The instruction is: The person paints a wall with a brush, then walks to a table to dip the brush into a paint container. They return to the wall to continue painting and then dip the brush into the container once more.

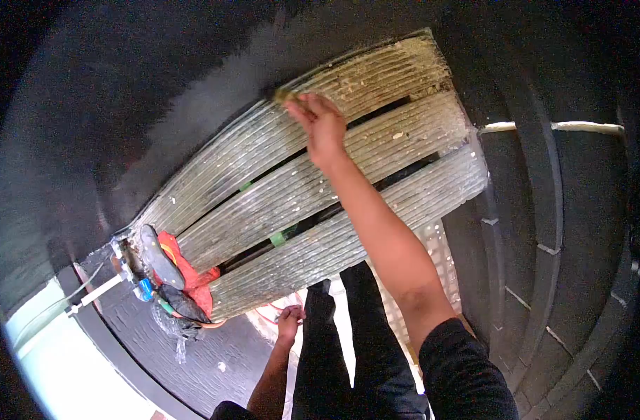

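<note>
My right hand (322, 129) reaches across a platform of ribbed, weathered boards (383, 150) to its far edge, beside the dark grey wall (215, 105). Its fingers are closed on a small yellowish-brown piece (285, 96), blurred and mostly covered by the fingertips; I cannot tell its kind. Pale specks dot the boards, and dark gaps run between them. My left hand (290, 322) hangs low beside my black-trousered leg (320, 350), fingers curled in with nothing showing in them. It is below the platform's near edge.
At the platform's left end lie a red cloth-like item (188, 276), a grey flat oval item (160, 255) and a dark bundle (185, 305). A white-handled tool (99, 292) is beside them. Dark blockwork (519, 210) with pale joints rises on the right.
</note>
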Demonstrator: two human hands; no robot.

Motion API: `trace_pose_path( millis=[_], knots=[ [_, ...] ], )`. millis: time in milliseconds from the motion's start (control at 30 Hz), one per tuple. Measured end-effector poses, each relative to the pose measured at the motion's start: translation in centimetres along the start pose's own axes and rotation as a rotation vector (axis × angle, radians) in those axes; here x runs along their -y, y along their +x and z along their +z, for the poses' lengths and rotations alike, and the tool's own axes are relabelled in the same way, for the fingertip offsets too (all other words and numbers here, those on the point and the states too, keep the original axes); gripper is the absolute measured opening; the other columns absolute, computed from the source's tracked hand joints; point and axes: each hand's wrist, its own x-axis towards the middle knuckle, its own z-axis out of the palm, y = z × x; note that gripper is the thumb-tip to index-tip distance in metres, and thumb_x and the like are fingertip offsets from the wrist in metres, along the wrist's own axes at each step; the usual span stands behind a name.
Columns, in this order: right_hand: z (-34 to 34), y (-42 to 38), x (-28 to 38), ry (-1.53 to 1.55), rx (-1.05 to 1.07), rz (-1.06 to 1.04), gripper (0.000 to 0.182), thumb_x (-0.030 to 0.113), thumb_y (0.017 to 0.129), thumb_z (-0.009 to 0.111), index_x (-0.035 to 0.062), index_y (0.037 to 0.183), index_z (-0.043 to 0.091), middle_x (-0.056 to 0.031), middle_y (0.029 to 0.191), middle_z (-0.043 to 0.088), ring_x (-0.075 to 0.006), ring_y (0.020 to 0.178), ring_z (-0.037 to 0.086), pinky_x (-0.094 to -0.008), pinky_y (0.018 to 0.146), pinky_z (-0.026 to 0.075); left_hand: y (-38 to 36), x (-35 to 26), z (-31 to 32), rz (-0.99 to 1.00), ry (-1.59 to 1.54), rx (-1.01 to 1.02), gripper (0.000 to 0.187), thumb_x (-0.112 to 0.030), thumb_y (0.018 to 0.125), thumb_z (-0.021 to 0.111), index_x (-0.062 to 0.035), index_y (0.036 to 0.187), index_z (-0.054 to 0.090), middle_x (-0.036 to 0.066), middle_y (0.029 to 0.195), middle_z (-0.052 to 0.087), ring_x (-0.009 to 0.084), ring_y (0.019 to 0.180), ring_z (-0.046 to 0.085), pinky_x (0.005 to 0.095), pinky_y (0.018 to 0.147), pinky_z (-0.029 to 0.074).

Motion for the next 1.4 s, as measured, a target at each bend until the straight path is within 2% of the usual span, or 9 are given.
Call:
trace_pose_path(
  millis=[100,167,233,300,433,467,667,833,1400],
  knots=[
    [1.1,-1.6,-1.2,-0.007,-0.002,0.130,0.010,0.003,0.097,0.062,-0.0047,0.103,0.065,-0.0158,0.104,0.068,-0.0297,0.087,0.073,-0.0384,0.087,0.062,-0.1,-0.1,-0.7,0.030,-0.033,0.004,0.020,-0.024,0.101,0.057,-0.0085,0.110,0.066,0.002,0.092,0.071,0.0113,0.079,0.067,0.0266,0.068,0.049],
    [0.3,-0.4,-0.8,-0.100,-0.006,0.031,0.017,0.008,0.104,0.051,-0.0064,0.110,0.060,-0.0170,0.105,0.065,-0.0332,0.103,0.070,-0.0412,0.096,0.061,-0.4,-0.5,-1.5,0.011,-0.089,0.005,0.020,-0.023,0.100,0.059,-0.0077,0.110,0.065,0.002,0.090,0.071,0.0105,0.077,0.065,0.0255,0.067,0.048],
    [-3.3,3.6,-0.7,-0.729,0.063,-0.478,0.019,0.009,0.106,0.048,-0.0052,0.108,0.060,-0.0163,0.106,0.066,-0.0345,0.105,0.069,-0.0411,0.097,0.060,-1.3,-1.0,-2.4,0.019,-0.079,-0.017,0.019,-0.020,0.098,0.060,-0.0059,0.110,0.065,0.002,0.089,0.070,0.0098,0.075,0.063,0.0249,0.066,0.048],
    [-2.8,5.0,3.2,0.165,-0.095,-0.151,0.021,0.012,0.102,0.055,-0.0042,0.115,0.057,-0.0177,0.111,0.066,-0.0304,0.102,0.069,-0.0394,0.091,0.060,-1.8,-0.8,-3.4,0.014,-0.060,-0.041,0.018,-0.015,0.095,0.061,-0.0037,0.108,0.066,0.003,0.089,0.070,0.0093,0.074,0.063,0.0236,0.066,0.048],
    [-3.0,3.4,5.3,0.131,-0.107,-0.297,0.020,0.012,0.103,0.055,-0.0049,0.114,0.055,-0.0173,0.111,0.064,-0.0337,0.102,0.069,-0.0432,0.099,0.058,-0.9,1.7,-5.9,0.097,-0.091,-0.066,0.017,-0.014,0.097,0.061,-0.0013,0.106,0.066,0.003,0.087,0.069,0.0093,0.072,0.061,0.0250,0.066,0.050],
    [-3.7,1.9,5.3,0.067,-0.048,-0.304,0.021,0.013,0.103,0.054,-0.0054,0.113,0.055,-0.0166,0.110,0.064,-0.0342,0.103,0.068,-0.0445,0.101,0.057,-0.3,2.5,-7.1,0.091,-0.003,-0.008,0.021,-0.015,0.099,0.057,-0.0007,0.114,0.061,0.009,0.098,0.071,0.0189,0.087,0.071,0.0338,0.080,0.058],
    [-7.7,-10.3,2.4,-0.061,-0.007,-0.141,0.020,0.016,0.104,0.056,-0.0033,0.110,0.060,-0.0121,0.109,0.065,-0.0303,0.110,0.066,-0.0433,0.107,0.052,1.0,1.1,-6.4,0.190,-0.061,0.054,0.015,-0.002,0.094,0.057,0.0020,0.107,0.063,0.007,0.093,0.069,0.0136,0.078,0.064,0.0270,0.074,0.053],
    [-10.6,-21.0,1.6,-0.152,-0.088,-0.017,0.018,0.013,0.104,0.056,-0.0038,0.109,0.060,-0.0135,0.112,0.064,-0.0322,0.111,0.065,-0.0421,0.105,0.052,1.8,-0.1,-5.2,0.530,0.286,0.109,0.015,-0.005,0.093,0.061,-0.0006,0.107,0.065,0.009,0.098,0.071,0.0189,0.090,0.068,0.0317,0.083,0.054],
    [-24.0,-46.0,5.9,-0.067,-0.573,-0.031,0.018,0.010,0.104,0.052,-0.0054,0.109,0.059,-0.0185,0.112,0.065,-0.0376,0.099,0.071,-0.0400,0.089,0.061,-3.1,-9.7,2.6,0.824,0.715,0.147,0.017,-0.018,0.094,0.069,-0.0068,0.106,0.067,0.009,0.092,0.074,0.0214,0.082,0.071,0.0369,0.075,0.055]
  ],
)
